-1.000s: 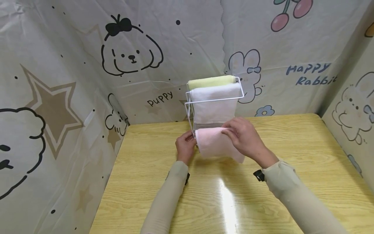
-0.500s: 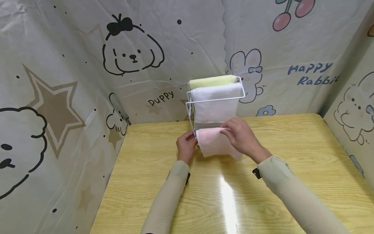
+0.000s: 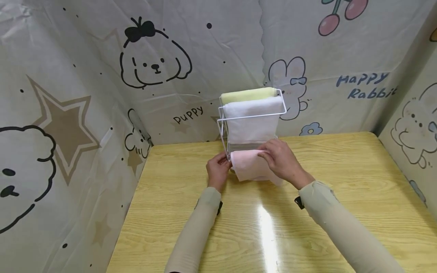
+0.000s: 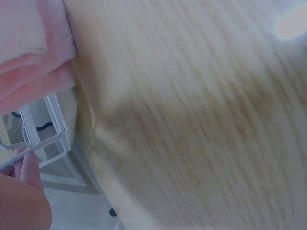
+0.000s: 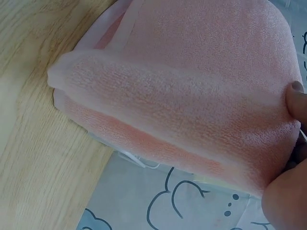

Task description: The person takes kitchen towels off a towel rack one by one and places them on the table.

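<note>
A pink towel (image 3: 249, 166) hangs over the low front bar of a white wire rack (image 3: 252, 116). My right hand (image 3: 282, 162) pinches its upper edge near the right end; the right wrist view shows the thumb (image 5: 296, 101) on the terry cloth (image 5: 192, 91). Low on the rack's left side, my left hand (image 3: 217, 172) grips the wire frame, as the left wrist view also shows with fingers (image 4: 29, 170) on the wire. Above the pink towel hang a white towel (image 3: 254, 131) and, at the back, a yellow towel (image 3: 249, 94).
The rack stands near the back edge of a wood-grain table (image 3: 177, 212). A printed cloth wall (image 3: 218, 49) rises close behind it, with more such cloth at the left (image 3: 71, 189) and right (image 3: 409, 113).
The pink towel's lower edge has risen slightly, and its left edge has shifted a little to the right. My right hand has moved slightly left; my left hand keeps its place on the rack.
</note>
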Available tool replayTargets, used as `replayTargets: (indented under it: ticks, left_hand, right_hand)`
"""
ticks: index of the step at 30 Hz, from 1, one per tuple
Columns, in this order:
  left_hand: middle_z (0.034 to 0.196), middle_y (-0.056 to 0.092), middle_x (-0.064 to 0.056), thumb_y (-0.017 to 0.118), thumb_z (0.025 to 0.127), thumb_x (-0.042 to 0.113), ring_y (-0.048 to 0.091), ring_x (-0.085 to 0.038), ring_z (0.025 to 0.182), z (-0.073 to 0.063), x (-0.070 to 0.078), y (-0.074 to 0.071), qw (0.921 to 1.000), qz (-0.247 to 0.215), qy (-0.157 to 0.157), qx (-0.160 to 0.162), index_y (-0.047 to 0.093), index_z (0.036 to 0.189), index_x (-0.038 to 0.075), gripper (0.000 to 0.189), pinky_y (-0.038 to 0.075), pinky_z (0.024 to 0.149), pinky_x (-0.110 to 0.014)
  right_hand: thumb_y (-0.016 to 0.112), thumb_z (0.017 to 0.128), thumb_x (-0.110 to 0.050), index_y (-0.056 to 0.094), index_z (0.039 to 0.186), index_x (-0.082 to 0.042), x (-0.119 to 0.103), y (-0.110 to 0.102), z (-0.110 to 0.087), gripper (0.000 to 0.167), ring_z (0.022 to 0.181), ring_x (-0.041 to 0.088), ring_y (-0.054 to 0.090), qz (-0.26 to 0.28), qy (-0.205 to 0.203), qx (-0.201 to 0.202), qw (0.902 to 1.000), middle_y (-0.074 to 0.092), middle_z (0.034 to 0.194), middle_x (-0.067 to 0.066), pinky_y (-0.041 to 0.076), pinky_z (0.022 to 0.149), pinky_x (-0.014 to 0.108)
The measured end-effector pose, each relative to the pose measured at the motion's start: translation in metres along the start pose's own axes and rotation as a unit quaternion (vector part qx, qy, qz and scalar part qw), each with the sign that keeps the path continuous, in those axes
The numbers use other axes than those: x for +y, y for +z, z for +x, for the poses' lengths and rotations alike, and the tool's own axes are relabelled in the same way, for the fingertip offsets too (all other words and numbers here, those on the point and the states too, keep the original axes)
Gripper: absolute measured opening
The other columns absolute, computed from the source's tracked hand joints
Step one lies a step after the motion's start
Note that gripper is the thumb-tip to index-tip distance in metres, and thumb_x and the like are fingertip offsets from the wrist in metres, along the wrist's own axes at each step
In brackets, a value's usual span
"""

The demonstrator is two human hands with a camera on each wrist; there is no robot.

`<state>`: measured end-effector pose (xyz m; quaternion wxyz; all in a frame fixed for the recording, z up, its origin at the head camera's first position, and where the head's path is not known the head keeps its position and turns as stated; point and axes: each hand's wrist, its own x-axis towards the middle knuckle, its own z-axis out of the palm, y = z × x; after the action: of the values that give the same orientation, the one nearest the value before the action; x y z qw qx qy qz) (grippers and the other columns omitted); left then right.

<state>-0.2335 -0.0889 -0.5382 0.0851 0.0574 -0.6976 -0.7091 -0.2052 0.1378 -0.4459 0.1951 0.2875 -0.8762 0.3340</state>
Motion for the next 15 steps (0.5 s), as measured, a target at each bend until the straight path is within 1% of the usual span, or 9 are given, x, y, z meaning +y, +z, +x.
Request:
replayTargets:
  ticks: [5, 10, 13, 15]
  left_hand:
    - [0.111, 0.070, -0.025, 0.075, 0.084, -0.013, 0.071, -0.030, 0.101, 0.000, -0.001, -0.001, 1.0000, -0.001, 0.002, -0.009, 0.068, 0.119, -0.012, 0.036, 0.061, 0.084, -0.031]
    - [0.114, 0.067, -0.031, 0.076, 0.083, -0.012, 0.070, -0.034, 0.102, 0.001, -0.002, -0.002, 0.9997, -0.009, 0.016, -0.016, 0.067, 0.119, -0.014, 0.038, 0.060, 0.085, -0.031]
    - [0.116, 0.065, -0.034, 0.076, 0.082, -0.013, 0.070, -0.035, 0.103, 0.001, -0.002, -0.002, 0.9996, -0.010, 0.017, -0.018, 0.066, 0.119, -0.015, 0.038, 0.060, 0.085, -0.030]
    - [0.117, 0.064, -0.034, 0.076, 0.083, -0.013, 0.069, -0.036, 0.104, 0.001, -0.003, -0.002, 0.9997, -0.007, 0.013, -0.019, 0.066, 0.119, -0.015, 0.038, 0.060, 0.085, -0.029]
  right_hand:
    - [0.075, 0.091, -0.005, 0.072, 0.093, -0.004, -0.001, 0.000, -0.003, 0.004, 0.088, 0.028, 0.061, -0.006, -0.003, 0.002, 1.0000, 0.068, 0.089, 0.007, 0.051, 0.084, 0.048]
    - [0.075, 0.090, -0.005, 0.072, 0.094, -0.004, 0.000, 0.002, -0.010, 0.005, 0.088, 0.027, 0.061, -0.010, -0.007, 0.019, 0.9998, 0.069, 0.090, 0.006, 0.050, 0.088, 0.049]
    - [0.077, 0.089, -0.004, 0.072, 0.093, -0.005, 0.001, 0.005, -0.015, 0.007, 0.088, 0.026, 0.061, -0.008, -0.021, 0.034, 0.9991, 0.069, 0.090, 0.005, 0.049, 0.089, 0.048]
    - [0.078, 0.087, -0.003, 0.072, 0.093, -0.004, 0.002, 0.007, -0.018, 0.009, 0.088, 0.027, 0.061, -0.007, -0.040, 0.047, 0.9981, 0.070, 0.090, 0.006, 0.049, 0.087, 0.047]
